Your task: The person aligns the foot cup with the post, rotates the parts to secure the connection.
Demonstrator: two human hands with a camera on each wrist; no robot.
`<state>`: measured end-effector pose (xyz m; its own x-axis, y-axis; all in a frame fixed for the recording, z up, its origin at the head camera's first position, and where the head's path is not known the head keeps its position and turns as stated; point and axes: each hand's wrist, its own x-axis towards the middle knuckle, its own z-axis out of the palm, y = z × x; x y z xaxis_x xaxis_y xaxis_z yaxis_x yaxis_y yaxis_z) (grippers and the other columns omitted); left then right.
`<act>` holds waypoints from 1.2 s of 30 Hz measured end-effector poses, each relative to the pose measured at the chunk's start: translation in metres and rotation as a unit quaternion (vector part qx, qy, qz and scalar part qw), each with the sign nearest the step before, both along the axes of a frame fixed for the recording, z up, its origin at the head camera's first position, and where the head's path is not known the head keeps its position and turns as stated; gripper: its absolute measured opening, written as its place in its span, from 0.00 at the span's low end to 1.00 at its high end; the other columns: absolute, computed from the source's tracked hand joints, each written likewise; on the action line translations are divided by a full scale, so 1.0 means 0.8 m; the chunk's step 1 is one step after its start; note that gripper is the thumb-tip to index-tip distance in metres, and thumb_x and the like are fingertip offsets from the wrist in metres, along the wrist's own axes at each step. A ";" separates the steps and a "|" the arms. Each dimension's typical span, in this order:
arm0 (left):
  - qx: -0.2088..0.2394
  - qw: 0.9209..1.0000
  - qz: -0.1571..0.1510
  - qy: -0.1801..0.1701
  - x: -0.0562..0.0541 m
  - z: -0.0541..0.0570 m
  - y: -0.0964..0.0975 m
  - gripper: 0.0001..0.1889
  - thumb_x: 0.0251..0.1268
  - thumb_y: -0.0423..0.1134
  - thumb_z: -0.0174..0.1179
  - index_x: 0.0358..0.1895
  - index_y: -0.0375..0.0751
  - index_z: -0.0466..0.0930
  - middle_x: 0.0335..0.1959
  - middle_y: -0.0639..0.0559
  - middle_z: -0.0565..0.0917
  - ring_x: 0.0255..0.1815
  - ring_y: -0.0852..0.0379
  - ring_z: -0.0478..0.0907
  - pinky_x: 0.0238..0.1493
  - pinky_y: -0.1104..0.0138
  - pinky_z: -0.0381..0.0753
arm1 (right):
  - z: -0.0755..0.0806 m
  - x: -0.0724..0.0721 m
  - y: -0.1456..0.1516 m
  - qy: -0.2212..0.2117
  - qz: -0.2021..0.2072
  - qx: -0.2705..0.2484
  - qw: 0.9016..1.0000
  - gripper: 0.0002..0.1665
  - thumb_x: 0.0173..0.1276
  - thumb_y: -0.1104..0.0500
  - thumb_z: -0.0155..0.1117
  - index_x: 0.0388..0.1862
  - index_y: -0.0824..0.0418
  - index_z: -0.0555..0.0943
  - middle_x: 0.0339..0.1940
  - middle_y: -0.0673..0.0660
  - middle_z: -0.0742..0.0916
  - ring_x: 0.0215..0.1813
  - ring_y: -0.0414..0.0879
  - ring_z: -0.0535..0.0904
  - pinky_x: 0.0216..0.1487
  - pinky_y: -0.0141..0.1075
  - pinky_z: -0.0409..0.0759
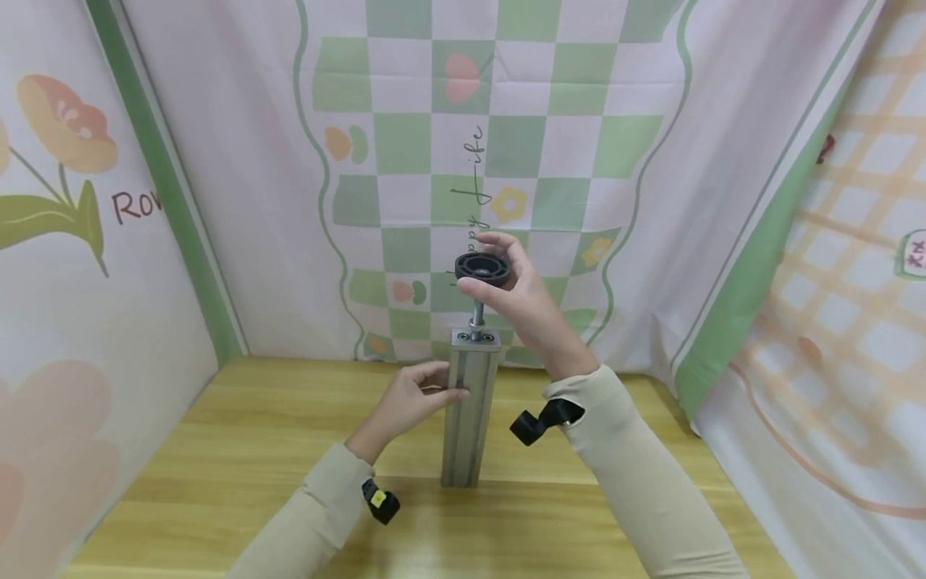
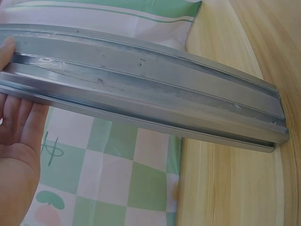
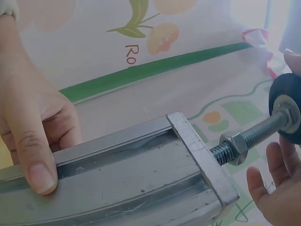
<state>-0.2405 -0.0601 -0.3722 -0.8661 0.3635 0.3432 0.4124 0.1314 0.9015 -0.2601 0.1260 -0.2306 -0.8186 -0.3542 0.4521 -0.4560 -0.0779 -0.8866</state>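
Note:
An aluminium profile stands upright on the wooden table, its lower end on the boards in the left wrist view. My left hand grips its upper part, thumb on the near face and fingers behind. A metal end plate caps the top. Out of this plate rises a threaded rod with a hex nut on it, a little above the plate. At the rod's upper end is a black round levelling foot, its hollow side up. My right hand holds the foot by its rim between thumb and fingers.
Around the profile lies the wooden table. A printed cloth with green checks hangs behind it, and more cloth hangs at left and right. Black camera mounts are strapped to both wrists.

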 end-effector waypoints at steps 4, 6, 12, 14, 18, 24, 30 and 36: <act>0.000 1.000 0.002 -0.002 0.000 0.000 0.000 0.04 0.65 0.35 0.69 0.39 0.41 0.83 0.36 0.50 0.84 0.42 0.54 0.83 0.51 0.63 0.83 | 0.003 0.004 -0.003 0.003 -0.024 0.020 0.999 0.41 0.65 0.57 0.71 0.73 0.52 0.63 0.66 0.59 0.69 0.60 0.53 0.75 0.55 0.38 0.79; 0.001 1.000 0.002 -0.002 0.000 0.001 0.000 0.05 0.65 0.35 0.69 0.38 0.42 0.82 0.36 0.50 0.83 0.42 0.54 0.83 0.51 0.63 0.83 | 0.004 0.005 -0.003 0.012 -0.029 0.031 0.999 0.42 0.65 0.55 0.72 0.74 0.51 0.63 0.67 0.59 0.68 0.61 0.54 0.75 0.57 0.42 0.79; -0.002 1.000 0.003 -0.008 0.001 0.002 0.000 0.09 0.65 0.37 0.69 0.33 0.41 0.77 0.33 0.51 0.80 0.41 0.55 0.83 0.46 0.63 0.83 | 0.003 0.000 0.004 0.054 0.007 0.043 0.998 0.41 0.72 0.48 0.56 0.79 0.57 0.57 0.76 0.58 0.64 0.71 0.53 0.66 0.73 0.53 0.59; -0.006 1.000 0.007 -0.010 -0.003 -0.001 0.000 0.11 0.65 0.37 0.70 0.32 0.41 0.76 0.32 0.51 0.79 0.41 0.55 0.83 0.45 0.63 0.83 | 0.003 -0.004 0.006 0.053 0.043 0.019 0.997 0.41 0.72 0.50 0.50 0.80 0.61 0.54 0.77 0.60 0.64 0.73 0.54 0.64 0.76 0.52 0.54; -0.006 1.000 0.011 -0.011 -0.015 -0.014 0.000 0.11 0.64 0.38 0.71 0.31 0.42 0.75 0.32 0.51 0.79 0.40 0.55 0.83 0.44 0.63 0.84 | 0.003 -0.013 0.011 0.028 0.114 -0.030 0.993 0.44 0.69 0.53 0.51 0.79 0.68 0.51 0.76 0.68 0.63 0.72 0.56 0.66 0.76 0.47 0.54; 0.003 1.000 0.003 -0.003 -0.026 -0.025 -0.002 0.15 0.61 0.45 0.73 0.30 0.44 0.75 0.32 0.50 0.78 0.38 0.54 0.81 0.44 0.62 0.83 | 0.002 -0.015 0.014 0.023 0.136 -0.049 0.989 0.44 0.67 0.56 0.54 0.78 0.72 0.54 0.74 0.70 0.67 0.69 0.53 0.69 0.74 0.44 0.58; 0.005 1.000 -0.006 0.003 -0.025 -0.027 -0.004 0.16 0.61 0.47 0.73 0.30 0.44 0.75 0.31 0.50 0.78 0.38 0.54 0.80 0.46 0.62 0.83 | 0.001 -0.012 0.015 0.042 0.137 -0.045 0.989 0.38 0.69 0.62 0.50 0.77 0.72 0.57 0.68 0.62 0.73 0.69 0.53 0.69 0.74 0.41 0.61; 0.003 1.000 -0.003 -0.001 -0.025 -0.029 -0.003 0.12 0.63 0.42 0.72 0.32 0.44 0.77 0.32 0.50 0.80 0.40 0.55 0.83 0.47 0.62 0.84 | -0.002 -0.013 0.017 0.052 0.118 -0.037 0.991 0.34 0.71 0.62 0.51 0.76 0.66 0.63 0.68 0.67 0.72 0.67 0.53 0.70 0.72 0.40 0.64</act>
